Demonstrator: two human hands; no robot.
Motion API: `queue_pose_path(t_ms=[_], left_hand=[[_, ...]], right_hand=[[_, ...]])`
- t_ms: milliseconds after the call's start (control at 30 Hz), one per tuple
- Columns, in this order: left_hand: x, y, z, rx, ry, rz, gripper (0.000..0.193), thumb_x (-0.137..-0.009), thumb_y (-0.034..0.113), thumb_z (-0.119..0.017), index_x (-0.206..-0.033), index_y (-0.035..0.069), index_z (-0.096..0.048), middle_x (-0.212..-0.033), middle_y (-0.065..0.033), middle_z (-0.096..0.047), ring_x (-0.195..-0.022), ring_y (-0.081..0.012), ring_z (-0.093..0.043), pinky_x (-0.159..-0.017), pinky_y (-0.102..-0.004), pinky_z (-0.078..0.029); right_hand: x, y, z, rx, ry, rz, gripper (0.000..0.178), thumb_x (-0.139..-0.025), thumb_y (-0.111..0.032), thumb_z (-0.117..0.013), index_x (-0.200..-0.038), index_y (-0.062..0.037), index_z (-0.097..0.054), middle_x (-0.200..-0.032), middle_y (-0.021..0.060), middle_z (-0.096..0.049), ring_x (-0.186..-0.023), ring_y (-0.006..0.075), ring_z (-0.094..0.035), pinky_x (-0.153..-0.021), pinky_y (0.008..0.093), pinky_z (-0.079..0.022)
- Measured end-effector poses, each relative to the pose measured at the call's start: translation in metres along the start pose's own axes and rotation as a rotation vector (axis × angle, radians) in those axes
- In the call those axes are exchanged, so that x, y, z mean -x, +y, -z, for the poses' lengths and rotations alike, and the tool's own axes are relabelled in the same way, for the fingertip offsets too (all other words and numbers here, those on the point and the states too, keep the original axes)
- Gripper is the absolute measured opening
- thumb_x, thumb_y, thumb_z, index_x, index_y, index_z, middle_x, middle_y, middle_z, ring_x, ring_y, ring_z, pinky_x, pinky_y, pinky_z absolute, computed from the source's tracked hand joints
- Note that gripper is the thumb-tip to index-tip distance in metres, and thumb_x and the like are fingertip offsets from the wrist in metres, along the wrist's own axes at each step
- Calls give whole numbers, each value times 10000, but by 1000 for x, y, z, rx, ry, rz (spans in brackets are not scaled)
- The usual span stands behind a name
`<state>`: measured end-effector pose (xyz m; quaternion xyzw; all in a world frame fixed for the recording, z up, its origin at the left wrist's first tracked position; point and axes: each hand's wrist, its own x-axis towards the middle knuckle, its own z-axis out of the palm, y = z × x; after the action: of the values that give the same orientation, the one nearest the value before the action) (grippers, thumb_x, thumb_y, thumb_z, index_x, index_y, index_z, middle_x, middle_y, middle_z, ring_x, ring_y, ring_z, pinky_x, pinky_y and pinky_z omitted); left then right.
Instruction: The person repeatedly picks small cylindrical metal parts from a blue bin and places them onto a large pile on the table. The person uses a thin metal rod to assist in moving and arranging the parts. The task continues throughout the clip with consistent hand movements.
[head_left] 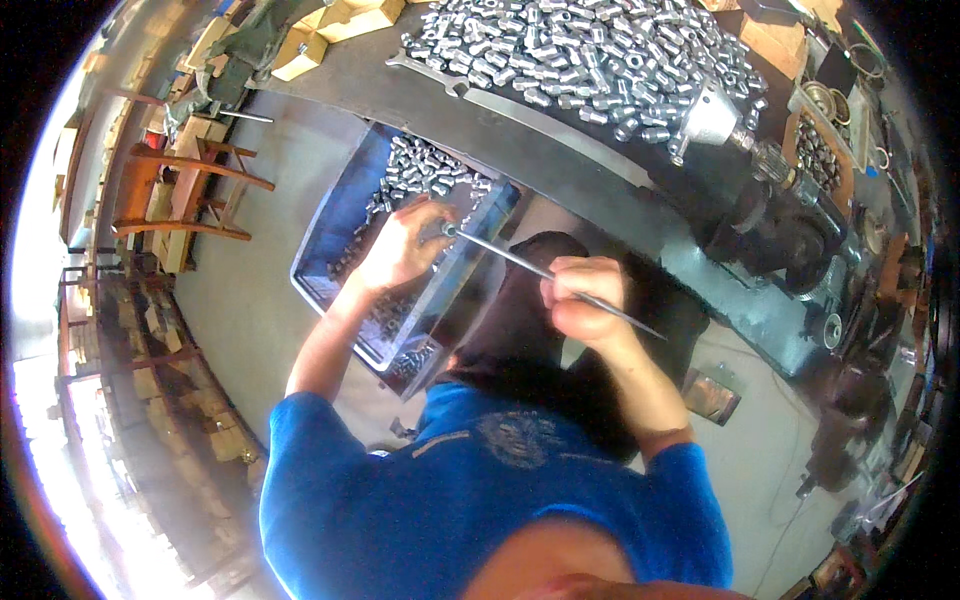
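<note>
"What's cut off?"
"The pile of metal fittings (pixel 590 60), by the top edge."
"Hidden?"
"Part of the blue bin (pixel 343 195), behind the left hand (pixel 405 250), left of centre; a stretch of rod (pixel 500 253), inside the right hand (pixel 588 300)."
"The piece (pixel 450 230) at the rod's left end?"
"Too small to tell."

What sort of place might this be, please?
Probably a metalworking shop, judging by the heap of small silvery metal fittings, the flat grey metal wrench and the blue plastic bin of parts.
</note>
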<state>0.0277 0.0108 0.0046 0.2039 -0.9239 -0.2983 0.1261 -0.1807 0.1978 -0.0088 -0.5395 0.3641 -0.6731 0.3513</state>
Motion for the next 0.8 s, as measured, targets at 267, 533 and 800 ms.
queue_pose_path(t_ms=[267, 533, 800], left_hand=[[-11, 14, -8, -48, -44, -225, 270, -664, 34, -727, -910, 35, -616, -907, -129, -652, -892, -320, -635, -1060, -513, -349], [-21, 20, -23, 3, 27, -235, 255, -650, -2, -703, -898, 19, -647, -846, -127, -668, -858, -300, -658, -1079, -505, -327], [-21, -12, 9, 365, 243, 6, 226, -718, -55, -692, -933, 0, -651, -975, -108, -696, -1007, -170, -632, -1068, -394, -374]], right_hand=[[1, 3, 0, 118, -89, -109, 367, -701, -291, -609, -575, -18, -399, -559, 97, -400, -484, 234, -424, -468, 339, -298], [-1, 17, -4, 429, -132, 273, 294, -678, -231, -647, -600, -57, -424, -612, 105, -395, -495, 302, -461, -451, 401, -354], [0, 4, -3, 433, 49, 332, 216, -563, -135, -637, -559, -49, -439, -569, 89, -426, -441, 255, -442, -401, 354, -335]])
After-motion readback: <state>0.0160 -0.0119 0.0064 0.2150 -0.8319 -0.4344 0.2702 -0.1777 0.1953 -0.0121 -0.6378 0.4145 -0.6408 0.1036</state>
